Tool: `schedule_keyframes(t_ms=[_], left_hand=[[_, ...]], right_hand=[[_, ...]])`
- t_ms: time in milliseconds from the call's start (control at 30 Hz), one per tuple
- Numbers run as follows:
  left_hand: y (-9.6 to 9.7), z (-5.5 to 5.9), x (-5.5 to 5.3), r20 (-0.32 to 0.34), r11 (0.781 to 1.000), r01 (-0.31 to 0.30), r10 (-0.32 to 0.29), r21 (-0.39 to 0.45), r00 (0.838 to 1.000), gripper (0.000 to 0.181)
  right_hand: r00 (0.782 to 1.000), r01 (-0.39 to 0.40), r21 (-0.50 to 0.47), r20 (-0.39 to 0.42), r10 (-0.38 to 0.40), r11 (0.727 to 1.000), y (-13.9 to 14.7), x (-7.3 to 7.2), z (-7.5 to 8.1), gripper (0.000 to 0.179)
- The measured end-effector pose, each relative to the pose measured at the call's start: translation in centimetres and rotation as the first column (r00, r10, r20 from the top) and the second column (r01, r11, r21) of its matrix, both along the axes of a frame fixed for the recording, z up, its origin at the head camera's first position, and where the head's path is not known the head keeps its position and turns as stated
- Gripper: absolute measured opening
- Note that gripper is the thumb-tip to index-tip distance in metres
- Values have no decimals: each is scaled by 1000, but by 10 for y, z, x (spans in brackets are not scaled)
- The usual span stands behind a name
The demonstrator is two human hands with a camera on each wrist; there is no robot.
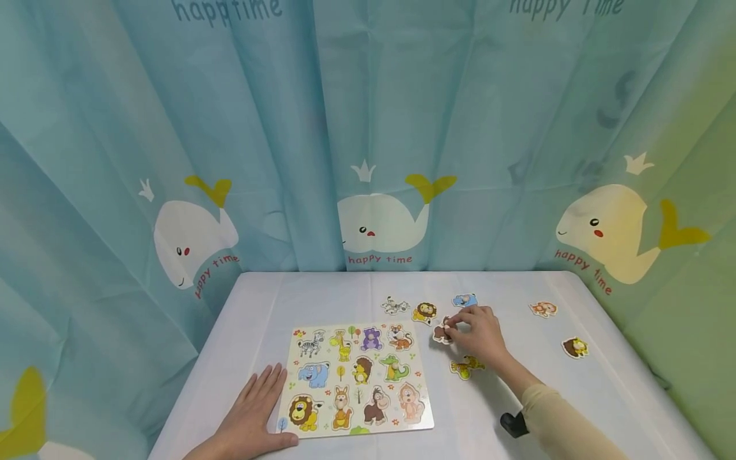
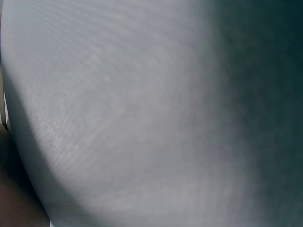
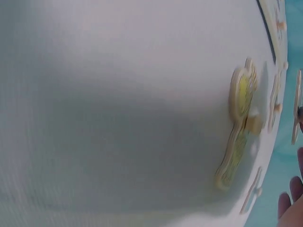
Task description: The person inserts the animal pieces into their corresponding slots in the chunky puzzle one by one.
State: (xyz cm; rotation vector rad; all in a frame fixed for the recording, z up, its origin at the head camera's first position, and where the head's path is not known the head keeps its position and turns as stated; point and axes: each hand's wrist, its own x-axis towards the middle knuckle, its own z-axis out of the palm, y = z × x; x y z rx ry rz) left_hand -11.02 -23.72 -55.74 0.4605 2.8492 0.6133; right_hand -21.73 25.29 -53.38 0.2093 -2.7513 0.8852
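My right hand (image 1: 477, 332) pinches a brown gorilla puzzle piece (image 1: 441, 331) between thumb and fingers, to the right of the puzzle board (image 1: 326, 397). In the right wrist view that piece (image 3: 297, 109) appears edge-on, raised off the table, with some fingertips (image 3: 296, 187) below it. A yellow giraffe piece (image 1: 464, 368) with a knob lies under the right wrist. The left hand (image 1: 251, 409) rests with straight fingers along the board's left edge, thumb at its lower left corner. Animal pictures cover the board. The left wrist view holds mostly blurred white surface.
Around the right hand lie zebra (image 1: 395, 306), lion (image 1: 425, 312) and blue elephant (image 1: 464, 299) pieces. Farther right are a monkey piece (image 1: 543, 309) and a hedgehog piece (image 1: 575, 347). A whale-print curtain (image 1: 299, 191) hangs behind the white table (image 1: 264, 306).
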Motion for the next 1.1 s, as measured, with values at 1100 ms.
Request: schedule_keyframes(t_ms=[1100], left_hand=[[-5,-7,-1,-6,999,23,-23,39,1000,127]], right_hand=[[988,-103,9,-115,104,995,-59,30,14,21]])
